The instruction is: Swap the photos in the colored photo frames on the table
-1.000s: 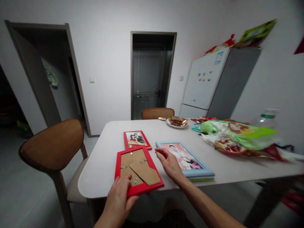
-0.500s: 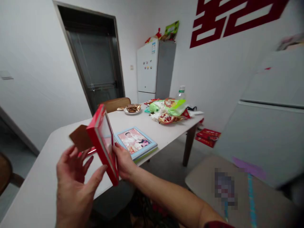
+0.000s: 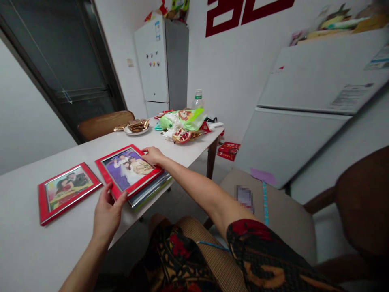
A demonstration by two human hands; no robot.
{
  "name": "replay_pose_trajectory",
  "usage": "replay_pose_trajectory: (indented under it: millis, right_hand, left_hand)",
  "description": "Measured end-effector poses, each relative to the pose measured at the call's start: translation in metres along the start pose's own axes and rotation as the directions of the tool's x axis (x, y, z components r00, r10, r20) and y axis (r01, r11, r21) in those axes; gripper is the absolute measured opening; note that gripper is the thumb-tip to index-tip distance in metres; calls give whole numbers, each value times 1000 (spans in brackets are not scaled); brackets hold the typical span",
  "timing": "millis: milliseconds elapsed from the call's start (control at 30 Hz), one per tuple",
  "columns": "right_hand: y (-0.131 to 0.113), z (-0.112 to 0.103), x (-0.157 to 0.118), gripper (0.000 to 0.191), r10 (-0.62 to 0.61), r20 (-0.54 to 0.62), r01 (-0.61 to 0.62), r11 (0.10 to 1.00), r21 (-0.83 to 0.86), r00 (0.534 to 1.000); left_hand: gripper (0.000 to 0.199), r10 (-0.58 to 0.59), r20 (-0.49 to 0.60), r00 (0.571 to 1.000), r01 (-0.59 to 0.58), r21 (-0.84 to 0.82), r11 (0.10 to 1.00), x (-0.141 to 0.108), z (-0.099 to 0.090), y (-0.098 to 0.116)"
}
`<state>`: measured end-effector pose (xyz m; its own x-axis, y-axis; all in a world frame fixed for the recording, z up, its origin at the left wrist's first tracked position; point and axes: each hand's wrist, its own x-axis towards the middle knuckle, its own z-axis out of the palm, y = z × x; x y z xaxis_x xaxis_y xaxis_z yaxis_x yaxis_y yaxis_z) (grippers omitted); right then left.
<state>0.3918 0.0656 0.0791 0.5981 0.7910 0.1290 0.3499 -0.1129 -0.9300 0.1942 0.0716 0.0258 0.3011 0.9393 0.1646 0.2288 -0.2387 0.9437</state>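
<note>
A red picture frame with a wedding photo lies face up over a stack of frames at the table's near edge. My left hand grips its lower left corner between thumb and fingers. My right hand holds its right side, fingers on the rim. A second red frame, also face up, lies on the table to the left, touched by neither hand.
On the white table are a plate of wrapped snacks, a green bag, a cut pomegranate and a bottle. A cushioned chair stands right; another chair is behind the table.
The red frame held upright has been lowered face up onto the stack, covering the light blue frame. Its brown back flap no longer shows. The view has turned right, and both hands have moved to its edges.
</note>
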Motion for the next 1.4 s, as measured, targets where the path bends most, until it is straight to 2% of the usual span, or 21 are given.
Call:
replay_pose_trajectory:
  millis: [167, 333, 400, 467, 500, 567, 600, 633, 700, 733, 800, 900, 1000, 1067, 1133, 1200, 1267, 1333, 1400]
  right_hand:
    - [7, 11, 8, 30, -41, 38, 46, 987, -156, 998]
    - [11, 20, 18, 28, -118, 102, 143, 944, -297, 988]
    - [10, 26, 15, 24, -177, 109, 203, 922, -330, 978]
    - [7, 37, 0, 27, -280, 120, 304, 892, -335, 953]
    - [5, 44, -12, 29, -348, 134, 373, 869, -325, 928]
    - [1, 62, -43, 31, -614, 211, 649, 722, -240, 761]
    - [-2, 72, -61, 30, -689, 256, 733, 658, -173, 678]
    - [-3, 82, -77, 29, -735, 284, 782, 615, -102, 616]
    - [-6, 100, -105, 30, -767, 347, 814, 580, 17, 540]
    - [-7, 107, -115, 30, -764, 378, 812, 581, 50, 523]
    - [-6, 118, -126, 32, -730, 432, 790, 610, 64, 529]
    - [3, 127, -130, 37, -656, 449, 731, 682, 8, 607]
    - [17, 129, -130, 41, -602, 421, 678, 734, -44, 678]
    - [25, 130, -133, 41, -570, 418, 648, 759, -61, 708]
    - [31, 132, -139, 39, -541, 424, 620, 782, -63, 726]
    - [33, 135, -146, 37, -531, 434, 609, 792, -53, 728]
    - [33, 138, -151, 36, -526, 443, 605, 794, -49, 726]
    - [30, 138, -152, 37, -520, 438, 596, 802, -47, 734]
    - [23, 136, -151, 39, -529, 398, 582, 813, -14, 750]
  left_hand:
    - [61, -16, 66, 998, -1, 253, 967, 4, 6, -11]
    - [60, 19, 62, 998, -41, 365, 930, 3, 8, -11]
    - [56, 60, 58, 997, -79, 413, 907, 8, 2, -14]
    - [51, 102, 41, 994, -109, 482, 870, 19, -14, -21]
    - [49, 118, 24, 993, -112, 526, 843, 26, -25, -25]
    - [49, 134, -21, 991, -92, 622, 778, 41, -54, -34]
    - [48, 133, -41, 990, -72, 667, 741, 48, -69, -38]
    - [47, 127, -51, 991, -54, 706, 706, 53, -83, -43]
    - [43, 108, -41, 993, -38, 765, 643, 58, -107, -50]
    - [39, 98, -26, 995, -40, 787, 616, 56, -116, -52]
    - [34, 83, 4, 997, -51, 820, 570, 46, -128, -54]
    - [32, 69, 40, 997, -71, 848, 526, 11, -141, -52]
    - [30, 53, 58, 997, -77, 857, 509, -40, -150, -45]
    - [31, 61, 53, 997, -76, 867, 493, -73, -148, -40]
    - [42, 87, 89, 992, -120, 858, 499, -96, -137, -38]
    - [57, 100, 175, 980, -201, 837, 508, -106, -122, -39]
    - [51, 113, 201, 973, -230, 825, 515, -107, -108, -41]
    - [44, 168, 181, 969, -245, 799, 549, -104, -102, -42]
    - [41, 259, 121, 958, -262, 734, 627, -101, -103, -38]
